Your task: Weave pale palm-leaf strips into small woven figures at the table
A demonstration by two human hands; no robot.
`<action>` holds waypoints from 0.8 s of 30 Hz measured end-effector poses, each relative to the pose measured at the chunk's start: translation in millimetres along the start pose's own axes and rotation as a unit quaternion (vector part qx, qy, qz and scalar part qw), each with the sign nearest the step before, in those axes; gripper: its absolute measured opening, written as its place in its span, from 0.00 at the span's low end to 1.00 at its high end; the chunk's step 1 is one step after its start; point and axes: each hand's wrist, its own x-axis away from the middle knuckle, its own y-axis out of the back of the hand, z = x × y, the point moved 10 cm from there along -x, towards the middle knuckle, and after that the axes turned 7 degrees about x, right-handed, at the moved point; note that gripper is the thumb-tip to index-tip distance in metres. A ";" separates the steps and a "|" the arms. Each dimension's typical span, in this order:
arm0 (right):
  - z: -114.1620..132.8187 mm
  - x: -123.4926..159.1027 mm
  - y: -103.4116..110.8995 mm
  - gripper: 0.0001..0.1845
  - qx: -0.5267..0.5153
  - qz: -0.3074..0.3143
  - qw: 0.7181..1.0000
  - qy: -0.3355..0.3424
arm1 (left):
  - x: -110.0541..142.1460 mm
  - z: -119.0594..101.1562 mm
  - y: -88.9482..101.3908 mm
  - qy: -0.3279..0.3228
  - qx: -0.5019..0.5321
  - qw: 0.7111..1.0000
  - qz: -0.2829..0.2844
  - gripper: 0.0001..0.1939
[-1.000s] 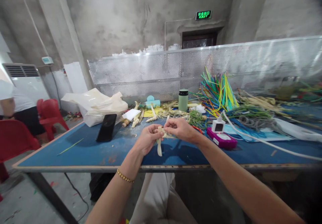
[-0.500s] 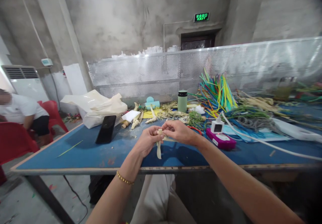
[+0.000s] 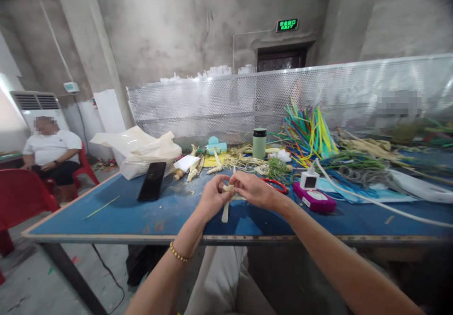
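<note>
Over the front of the table, my left hand is closed, pinching a pale, flat plant-fibre strip. The strip is folded or knotted between the fingers, and one tail hangs down below them. My right hand is closed against the left, its thumb and fingertips pinching the same strip from the other side. A thin pale end sticks up behind the fingertips. Fingers hide how the fold runs. Red-handled scissors or a red loop lies just beyond my right hand, partly covered by it.
On the blue table lie a black phone and a pale plastic bag. A green bottle, coloured strips and a purple device with a white cable stand right. A seated person is at far left.
The strip's tail has turned and hangs straighter, and a thin end now shows above my fingers. My fingers have shifted on the fold. The person at left has sat upright.
</note>
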 end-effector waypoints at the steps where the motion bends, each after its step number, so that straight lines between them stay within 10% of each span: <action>1: 1.8 1.1 0.2 0.09 0.010 0.001 1.000 0.010 | 0.5 0.1 -0.3 0.007 0.017 1.000 -0.003 0.26; 6: 14.5 5.1 2.7 0.08 0.028 0.011 0.999 0.023 | 1.8 3.0 -3.1 0.025 0.083 0.996 -0.004 0.46; 16: 56.8 -3.2 14.3 0.07 0.148 -0.076 0.983 0.082 | -0.7 5.3 3.2 0.007 0.077 0.997 -0.021 0.53; 24: 44.7 -11.7 25.8 0.04 -0.051 -0.145 0.986 0.070 | 4.0 -4.0 3.8 0.017 0.099 0.994 -0.046 0.19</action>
